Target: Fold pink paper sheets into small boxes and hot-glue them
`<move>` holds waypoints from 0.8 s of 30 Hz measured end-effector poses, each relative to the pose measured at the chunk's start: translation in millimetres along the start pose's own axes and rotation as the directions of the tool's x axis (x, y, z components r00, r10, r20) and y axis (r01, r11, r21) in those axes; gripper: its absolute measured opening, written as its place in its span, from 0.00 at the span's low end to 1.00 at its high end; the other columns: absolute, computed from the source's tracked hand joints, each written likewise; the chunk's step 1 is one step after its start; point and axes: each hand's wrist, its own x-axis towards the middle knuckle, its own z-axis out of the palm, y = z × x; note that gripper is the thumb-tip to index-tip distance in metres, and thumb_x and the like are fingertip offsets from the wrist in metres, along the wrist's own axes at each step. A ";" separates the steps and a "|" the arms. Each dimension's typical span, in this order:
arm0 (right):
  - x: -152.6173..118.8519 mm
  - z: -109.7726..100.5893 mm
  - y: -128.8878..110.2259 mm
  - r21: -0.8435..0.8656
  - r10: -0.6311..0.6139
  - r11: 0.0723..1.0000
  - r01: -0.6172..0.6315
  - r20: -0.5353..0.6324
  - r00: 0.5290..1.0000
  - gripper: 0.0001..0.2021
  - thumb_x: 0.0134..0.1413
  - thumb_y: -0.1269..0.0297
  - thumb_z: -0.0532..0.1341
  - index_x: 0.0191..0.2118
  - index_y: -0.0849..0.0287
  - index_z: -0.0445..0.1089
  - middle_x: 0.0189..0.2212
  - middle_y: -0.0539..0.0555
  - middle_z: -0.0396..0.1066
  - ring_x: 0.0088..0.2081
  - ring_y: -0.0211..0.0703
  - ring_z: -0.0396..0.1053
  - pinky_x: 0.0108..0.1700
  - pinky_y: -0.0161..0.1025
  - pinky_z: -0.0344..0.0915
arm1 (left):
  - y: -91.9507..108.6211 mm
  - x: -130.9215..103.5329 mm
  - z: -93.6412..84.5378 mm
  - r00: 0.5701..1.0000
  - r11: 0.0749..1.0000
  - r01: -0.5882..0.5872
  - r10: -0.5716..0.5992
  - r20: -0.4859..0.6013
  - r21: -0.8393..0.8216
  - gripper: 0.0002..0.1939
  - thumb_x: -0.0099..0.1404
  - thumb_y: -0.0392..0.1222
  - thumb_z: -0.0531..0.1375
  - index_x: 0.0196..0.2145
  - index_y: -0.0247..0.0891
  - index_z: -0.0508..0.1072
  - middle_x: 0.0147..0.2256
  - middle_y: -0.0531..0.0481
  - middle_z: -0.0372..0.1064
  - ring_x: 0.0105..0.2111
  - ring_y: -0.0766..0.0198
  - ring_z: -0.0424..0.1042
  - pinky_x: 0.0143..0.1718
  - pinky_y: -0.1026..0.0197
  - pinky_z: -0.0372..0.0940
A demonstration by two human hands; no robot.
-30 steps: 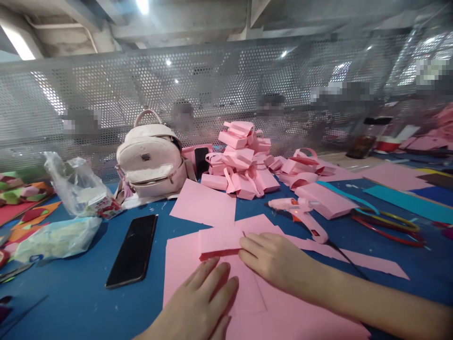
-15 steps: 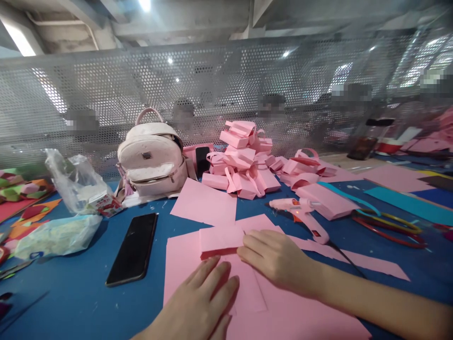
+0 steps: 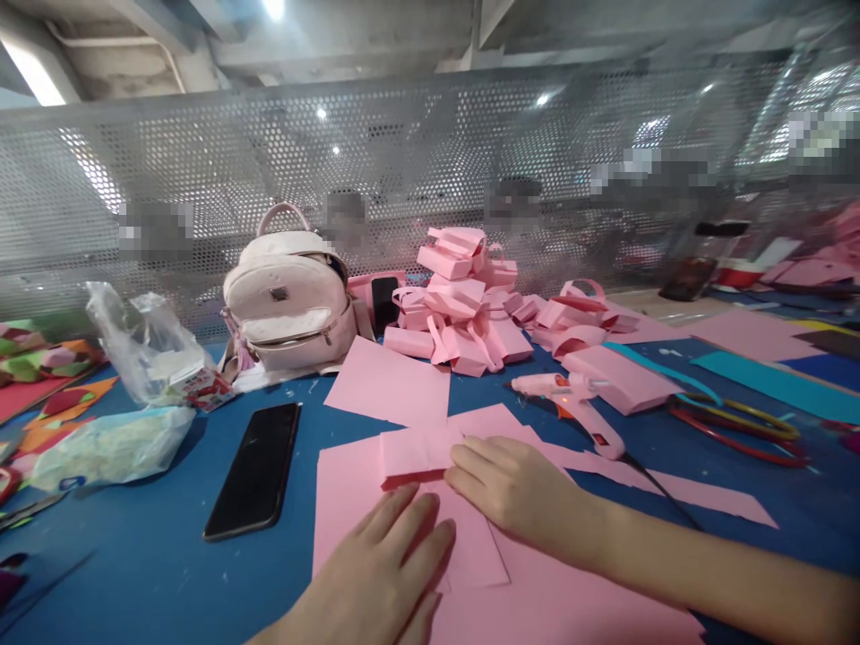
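A folded piece of pink paper (image 3: 413, 455) lies on larger pink sheets, its upper fold raised like a flat box with a shaded front edge. My left hand (image 3: 380, 564) rests on the paper in front of it, fingers stretched and a little apart, fingertips at the front edge. My right hand (image 3: 511, 484) is closed over the right end of the folded paper; its thumb is hidden. Beneath both hands spread the pink sheets (image 3: 537, 596). To the right of my right hand lies a pink glue gun (image 3: 571, 403) with a dark cord.
Behind stand a pale backpack (image 3: 288, 305) and a pile of pink paper bags (image 3: 463, 305). A black phone (image 3: 255, 470) lies left of the sheets. Farther left are plastic bags (image 3: 114, 448) and scissors (image 3: 30, 511). Coloured loops (image 3: 739, 430) lie on the right. A perforated metal screen (image 3: 417, 134) closes the back.
My right hand has shifted slightly to the left along the folded paper. My left hand stays almost where it was.
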 end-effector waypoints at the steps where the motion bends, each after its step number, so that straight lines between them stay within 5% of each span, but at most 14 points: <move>1: -0.9 -0.1 0.4 0.012 0.007 1.000 -0.007 0.001 1.000 0.13 0.62 0.82 0.52 0.34 0.59 0.67 0.29 0.51 0.67 0.31 0.45 0.59 0.32 0.42 0.48 | -0.2 -0.3 0.5 1.000 1.000 0.002 -0.002 -0.005 -0.005 0.25 0.74 0.41 0.52 0.65 0.31 0.60 0.63 0.34 0.63 0.62 0.42 0.64 0.60 0.42 0.66; 14: -5.7 -2.4 7.0 0.066 0.059 0.997 -0.051 -0.119 0.991 0.16 0.68 0.79 0.49 0.39 0.59 0.72 0.29 0.51 0.68 0.31 0.43 0.62 0.33 0.41 0.52 | -2.7 -1.0 8.0 1.000 0.999 0.000 0.001 -0.016 0.053 0.26 0.77 0.49 0.50 0.65 0.33 0.62 0.63 0.36 0.64 0.62 0.40 0.65 0.59 0.43 0.67; 24: -5.2 -7.1 9.3 0.115 -0.007 0.993 0.009 -0.018 1.000 0.14 0.67 0.79 0.52 0.36 0.60 0.72 0.29 0.51 0.68 0.31 0.41 0.61 0.31 0.40 0.53 | -3.0 -1.0 8.4 1.000 0.998 0.003 -0.002 -0.024 0.060 0.25 0.77 0.49 0.49 0.65 0.33 0.63 0.63 0.36 0.65 0.61 0.41 0.67 0.58 0.44 0.69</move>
